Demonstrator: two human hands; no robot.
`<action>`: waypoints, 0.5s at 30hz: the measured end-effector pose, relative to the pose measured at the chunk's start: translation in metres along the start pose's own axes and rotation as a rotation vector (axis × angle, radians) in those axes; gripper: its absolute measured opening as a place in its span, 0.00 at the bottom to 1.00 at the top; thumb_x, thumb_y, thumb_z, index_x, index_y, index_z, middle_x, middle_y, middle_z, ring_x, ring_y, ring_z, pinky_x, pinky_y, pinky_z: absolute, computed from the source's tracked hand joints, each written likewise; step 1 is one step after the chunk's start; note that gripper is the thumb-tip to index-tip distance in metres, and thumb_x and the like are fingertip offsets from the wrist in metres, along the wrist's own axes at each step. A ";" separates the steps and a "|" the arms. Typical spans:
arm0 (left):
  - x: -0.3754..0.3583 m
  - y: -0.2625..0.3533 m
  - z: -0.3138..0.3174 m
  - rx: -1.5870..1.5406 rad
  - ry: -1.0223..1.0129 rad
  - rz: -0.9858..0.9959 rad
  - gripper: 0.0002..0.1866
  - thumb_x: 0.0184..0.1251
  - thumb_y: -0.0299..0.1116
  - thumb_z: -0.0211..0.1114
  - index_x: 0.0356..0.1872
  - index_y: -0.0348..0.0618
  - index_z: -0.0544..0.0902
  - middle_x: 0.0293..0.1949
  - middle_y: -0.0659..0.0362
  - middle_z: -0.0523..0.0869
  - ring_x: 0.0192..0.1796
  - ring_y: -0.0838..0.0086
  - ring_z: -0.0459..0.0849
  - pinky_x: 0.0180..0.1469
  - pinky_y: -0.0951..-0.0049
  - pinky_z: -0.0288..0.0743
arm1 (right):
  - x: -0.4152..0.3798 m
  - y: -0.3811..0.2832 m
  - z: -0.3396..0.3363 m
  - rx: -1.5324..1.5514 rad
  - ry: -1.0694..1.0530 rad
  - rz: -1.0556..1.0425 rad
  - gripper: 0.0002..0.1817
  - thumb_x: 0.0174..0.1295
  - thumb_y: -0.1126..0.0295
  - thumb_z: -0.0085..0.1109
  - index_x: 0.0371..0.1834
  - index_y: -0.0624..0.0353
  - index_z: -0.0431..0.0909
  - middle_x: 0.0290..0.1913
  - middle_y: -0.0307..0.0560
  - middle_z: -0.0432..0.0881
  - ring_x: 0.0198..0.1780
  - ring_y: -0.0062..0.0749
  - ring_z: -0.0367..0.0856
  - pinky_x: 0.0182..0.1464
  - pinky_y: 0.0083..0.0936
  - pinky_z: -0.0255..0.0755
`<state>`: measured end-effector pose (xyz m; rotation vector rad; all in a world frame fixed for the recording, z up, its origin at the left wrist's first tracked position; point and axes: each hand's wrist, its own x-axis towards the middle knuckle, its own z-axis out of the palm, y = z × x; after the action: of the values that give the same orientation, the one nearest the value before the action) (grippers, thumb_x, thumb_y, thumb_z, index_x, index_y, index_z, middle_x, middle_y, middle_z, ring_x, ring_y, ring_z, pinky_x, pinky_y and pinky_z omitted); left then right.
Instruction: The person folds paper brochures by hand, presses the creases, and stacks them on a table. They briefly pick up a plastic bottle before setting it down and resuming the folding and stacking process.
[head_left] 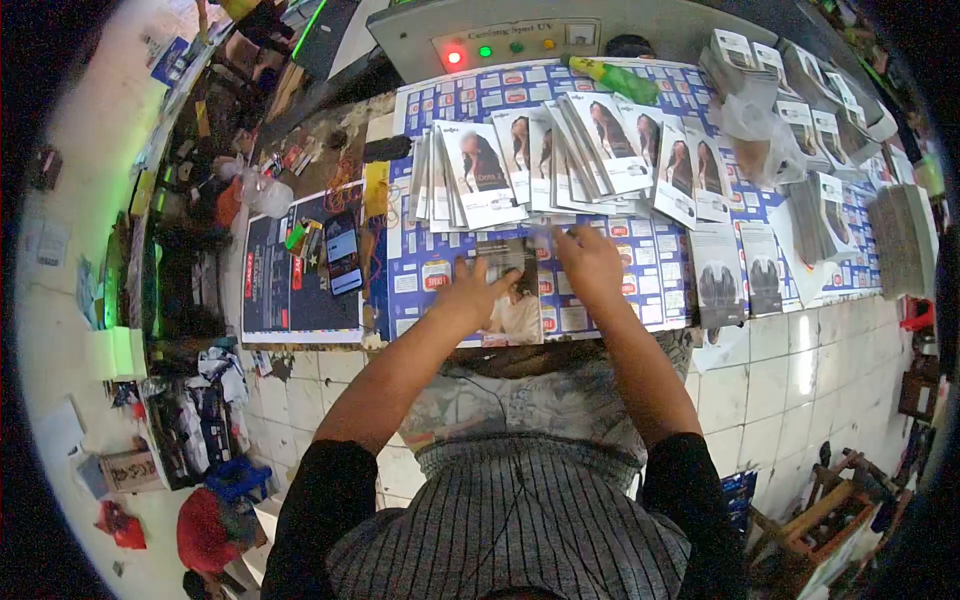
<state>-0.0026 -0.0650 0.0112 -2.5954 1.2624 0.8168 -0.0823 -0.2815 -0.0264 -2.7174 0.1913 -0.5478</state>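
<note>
My left hand (479,292) lies with its fingers spread on a printed leaflet (516,312) near the table's front edge. The leaflet shows a figure in white against a dark upper part. My right hand (591,262) is at the leaflet's upper right corner, fingers curled together. A small whitish, blurred thing shows at its fingertips; I cannot make out what it is. Just beyond both hands, overlapping stacks of white leaflets (478,180) with a picture of long dark hair are fanned in a row.
A blue printed sheet (660,290) covers the table. Grey leaflets (717,270) lie at the right, with more stacks (828,220) and a plastic bag (760,135) behind. A green bottle (625,80) lies at the back. A phone (343,255) rests at the left, a panel with lights (515,47) beyond.
</note>
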 end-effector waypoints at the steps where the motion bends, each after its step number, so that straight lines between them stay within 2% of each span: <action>1: 0.001 -0.002 0.002 -0.015 0.006 0.001 0.56 0.45 0.37 0.82 0.76 0.78 0.58 0.71 0.48 0.60 0.73 0.32 0.58 0.59 0.39 0.78 | -0.004 -0.001 -0.005 0.000 -0.011 -0.003 0.18 0.62 0.66 0.57 0.55 0.44 0.83 0.41 0.42 0.81 0.42 0.42 0.81 0.43 0.39 0.75; 3: 0.003 -0.001 0.006 -0.032 -0.001 0.011 0.56 0.45 0.36 0.82 0.76 0.79 0.57 0.71 0.48 0.60 0.73 0.33 0.57 0.59 0.39 0.78 | -0.016 -0.001 -0.016 0.091 -0.117 -0.168 0.15 0.62 0.65 0.58 0.53 0.44 0.83 0.40 0.43 0.81 0.41 0.43 0.82 0.42 0.40 0.76; 4: 0.004 0.000 0.005 -0.009 -0.018 -0.014 0.57 0.46 0.37 0.82 0.77 0.80 0.57 0.71 0.49 0.59 0.73 0.33 0.57 0.58 0.39 0.78 | -0.029 0.003 -0.017 0.088 -0.122 -0.166 0.15 0.62 0.65 0.58 0.53 0.44 0.83 0.40 0.43 0.81 0.41 0.43 0.82 0.42 0.40 0.76; 6: 0.004 0.002 0.001 0.012 -0.024 -0.039 0.57 0.46 0.37 0.82 0.77 0.80 0.57 0.72 0.49 0.59 0.73 0.33 0.56 0.58 0.39 0.78 | -0.059 0.011 -0.020 0.198 -0.323 -0.367 0.15 0.61 0.65 0.60 0.52 0.45 0.84 0.41 0.43 0.81 0.42 0.44 0.82 0.43 0.41 0.77; 7: 0.004 0.002 0.000 0.008 -0.030 -0.048 0.57 0.46 0.36 0.83 0.76 0.81 0.56 0.72 0.49 0.59 0.74 0.34 0.56 0.59 0.38 0.77 | -0.066 0.012 -0.024 0.193 -0.319 -0.367 0.15 0.61 0.65 0.60 0.52 0.45 0.84 0.41 0.43 0.81 0.42 0.44 0.82 0.43 0.41 0.77; 9: 0.001 0.005 -0.001 0.002 -0.030 -0.053 0.57 0.45 0.36 0.83 0.76 0.82 0.56 0.72 0.50 0.59 0.74 0.34 0.55 0.60 0.37 0.76 | -0.078 0.015 -0.033 0.111 -0.479 -0.560 0.15 0.60 0.63 0.61 0.51 0.46 0.84 0.41 0.44 0.81 0.43 0.46 0.82 0.43 0.43 0.77; 10: 0.000 0.005 -0.004 -0.012 -0.050 -0.048 0.57 0.43 0.42 0.83 0.77 0.76 0.57 0.72 0.45 0.59 0.74 0.33 0.55 0.65 0.34 0.67 | -0.082 0.018 -0.035 0.101 -0.472 -0.559 0.15 0.60 0.63 0.61 0.51 0.46 0.84 0.41 0.44 0.81 0.43 0.46 0.82 0.43 0.43 0.77; 11: -0.001 0.004 -0.008 -0.022 -0.069 -0.045 0.58 0.41 0.47 0.83 0.77 0.70 0.59 0.71 0.40 0.60 0.73 0.31 0.55 0.70 0.30 0.57 | -0.083 0.020 -0.035 0.133 -0.436 -0.488 0.15 0.60 0.63 0.62 0.51 0.47 0.84 0.42 0.45 0.81 0.43 0.47 0.81 0.43 0.43 0.77; 12: -0.005 0.007 -0.012 -0.016 -0.052 -0.047 0.58 0.41 0.47 0.83 0.77 0.70 0.59 0.71 0.40 0.60 0.73 0.31 0.55 0.70 0.30 0.57 | -0.079 0.024 -0.035 0.163 -0.397 -0.426 0.15 0.60 0.63 0.62 0.51 0.48 0.84 0.43 0.46 0.81 0.43 0.48 0.81 0.44 0.43 0.77; 13: -0.014 0.012 -0.013 0.061 0.052 -0.036 0.55 0.43 0.51 0.82 0.77 0.66 0.61 0.72 0.41 0.60 0.74 0.33 0.54 0.70 0.28 0.54 | -0.067 0.025 -0.051 0.253 -0.371 -0.210 0.15 0.60 0.63 0.64 0.50 0.50 0.83 0.45 0.49 0.82 0.45 0.49 0.81 0.45 0.42 0.77; 14: -0.023 0.018 -0.011 0.139 0.147 -0.026 0.53 0.45 0.55 0.80 0.76 0.61 0.63 0.73 0.43 0.60 0.75 0.36 0.53 0.71 0.26 0.50 | -0.058 0.028 -0.054 0.189 -0.134 -0.140 0.17 0.60 0.64 0.66 0.52 0.52 0.83 0.46 0.51 0.82 0.45 0.50 0.81 0.46 0.40 0.78; 15: -0.024 0.024 0.004 0.042 0.291 0.044 0.53 0.45 0.61 0.77 0.74 0.55 0.66 0.73 0.44 0.61 0.76 0.41 0.55 0.72 0.29 0.49 | -0.048 0.037 -0.051 0.164 -0.165 0.021 0.19 0.60 0.63 0.66 0.54 0.53 0.82 0.49 0.51 0.81 0.48 0.51 0.81 0.49 0.41 0.77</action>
<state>-0.0345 -0.0628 0.0234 -2.7347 1.3950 0.4216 -0.1489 -0.3225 -0.0131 -2.5813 0.1262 -0.3167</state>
